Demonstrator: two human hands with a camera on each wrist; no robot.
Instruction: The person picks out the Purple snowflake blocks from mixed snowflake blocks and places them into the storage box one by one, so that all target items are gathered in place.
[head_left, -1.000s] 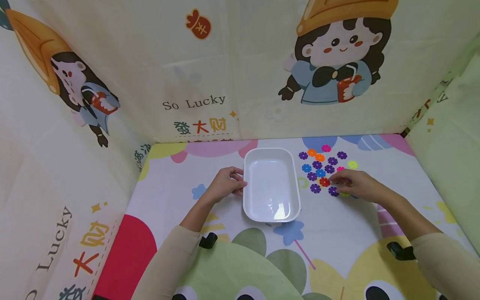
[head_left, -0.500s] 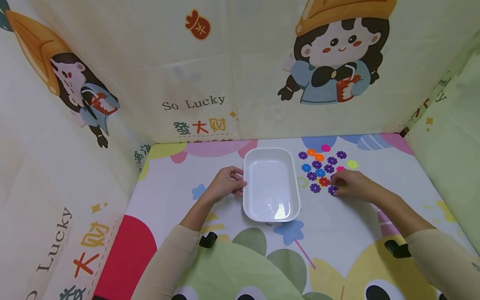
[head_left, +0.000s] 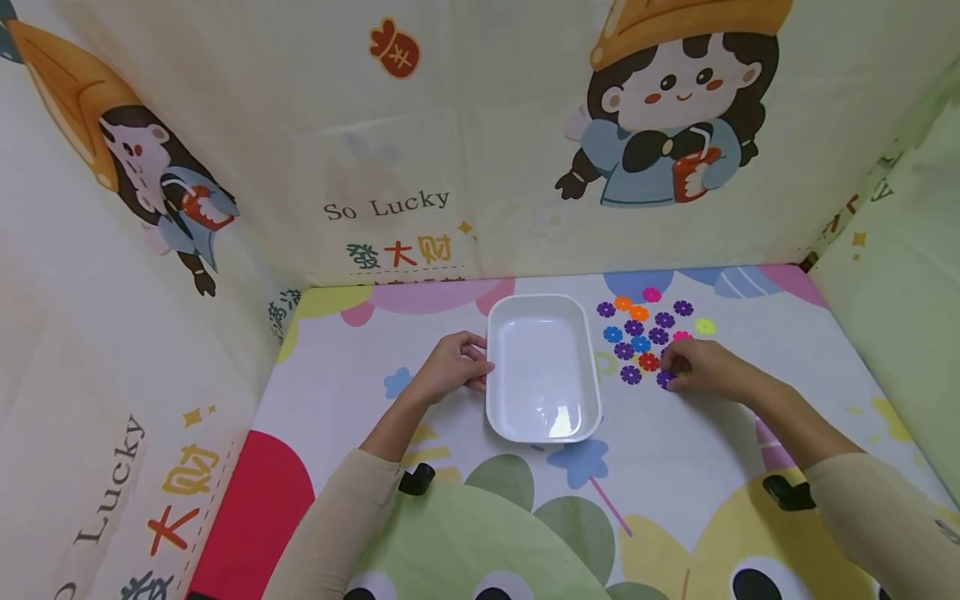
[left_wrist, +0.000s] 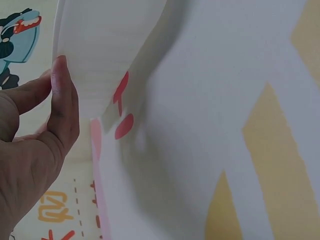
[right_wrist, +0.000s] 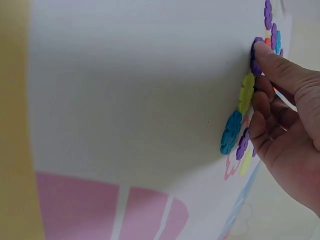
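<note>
Steadiness, I judge, is why the left hand (head_left: 456,365) pinches the left rim of the white, rounded-rectangular, glossy tray (head_left: 543,367), a narrow grip. The tray sits mid-way across the cartoon-covered desk (head_left: 345,350). Right of it, multicoloured, flower-shaped plastic discs (head_left: 637,341) lie flat, spread enough, I think, for fingertips to reach edges. At their near side, the right hand (head_left: 703,369) holds a purple, scalloped disc (head_left: 663,381) in another narrow grip (its fingers hide neighbours from my head view). A yellow-green disc (right_wrist: 246,93) and a blue disc (right_wrist: 231,132) crowd those curled fingers, standing somewhat in the way.
</note>
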